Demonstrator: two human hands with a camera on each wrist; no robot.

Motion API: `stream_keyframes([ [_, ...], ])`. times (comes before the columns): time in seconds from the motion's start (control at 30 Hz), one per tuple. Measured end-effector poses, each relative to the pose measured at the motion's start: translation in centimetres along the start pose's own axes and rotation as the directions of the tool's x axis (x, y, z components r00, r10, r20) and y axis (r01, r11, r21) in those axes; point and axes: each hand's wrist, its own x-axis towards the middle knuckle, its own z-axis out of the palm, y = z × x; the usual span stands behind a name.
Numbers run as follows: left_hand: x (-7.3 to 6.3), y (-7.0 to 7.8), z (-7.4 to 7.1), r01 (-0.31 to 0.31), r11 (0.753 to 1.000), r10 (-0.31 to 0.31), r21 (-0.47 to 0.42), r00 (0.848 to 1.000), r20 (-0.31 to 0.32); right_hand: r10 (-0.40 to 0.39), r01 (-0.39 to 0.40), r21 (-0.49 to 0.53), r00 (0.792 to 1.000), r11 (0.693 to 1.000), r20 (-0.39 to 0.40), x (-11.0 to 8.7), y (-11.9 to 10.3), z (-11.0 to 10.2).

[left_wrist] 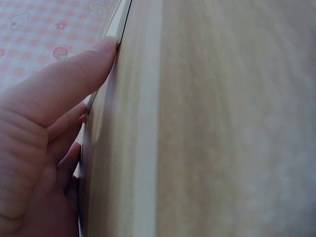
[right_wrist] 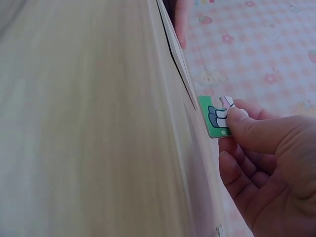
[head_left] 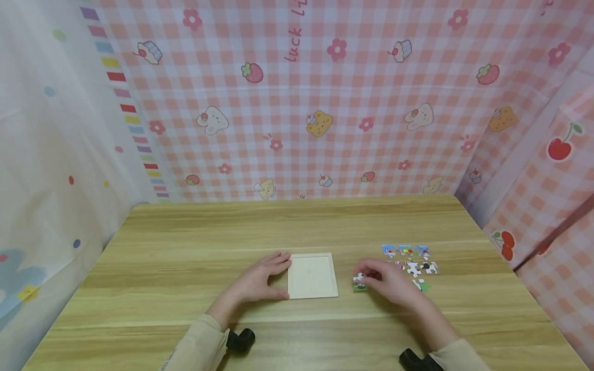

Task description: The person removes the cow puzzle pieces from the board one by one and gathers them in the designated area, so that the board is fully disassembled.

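Note:
A pale, square puzzle tray [head_left: 312, 276] with a raised rim lies flat on the wooden table. My left hand [head_left: 261, 277] holds it by the left side, thumb at the near corner and fingers at the far one. To the right of the tray, my right hand [head_left: 387, 279] pinches a jigsaw piece [right_wrist: 216, 118] between thumb and fingers. Green, white and dark blue show on that piece, which has straight outer edges and is partly covered by the thumb. Several loose jigsaw pieces [head_left: 413, 268] lie just beyond the right hand, some partly hidden by it.
The wooden table [head_left: 185, 232] reaches back to a pink checked cloth [head_left: 287, 170]. A white dotted cloth [head_left: 60, 129] hangs on the left, and a cloth with cherries [head_left: 547, 206] on the right. Black wrist mounts [head_left: 241, 340] sit by both sleeves.

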Motion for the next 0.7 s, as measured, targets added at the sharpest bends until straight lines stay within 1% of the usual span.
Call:
stream_keyframes([
  [0.13, 0.0, 0.1, -0.1, 0.002, 1.000, -0.002, -0.002, 1.000, 0.002, 0.011, -0.012, -0.015, 0.999, 1.000, -0.035, -0.7, 0.3, -0.7],
  [0.33, 0.0, 0.1, -0.1, 0.002, 1.000, -0.002, 0.002, 1.000, 0.004, -0.006, 0.002, -0.048, 0.995, 0.999, -0.096, -1.8, 1.2, -1.8],
  [0.57, 0.0, 0.0, -0.1, -0.009, 1.000, 0.009, 0.007, 1.000, 0.001, -0.020, 0.019, -0.012, 0.990, 1.000, -0.140, -3.0, 2.1, -3.1],
  [0.7, 0.0, 0.0, 0.0, -0.002, 1.000, 0.002, 0.007, 1.000, 0.003, -0.034, 0.036, 0.008, 0.986, 0.999, -0.162, -3.6, 2.5, -3.8],
])
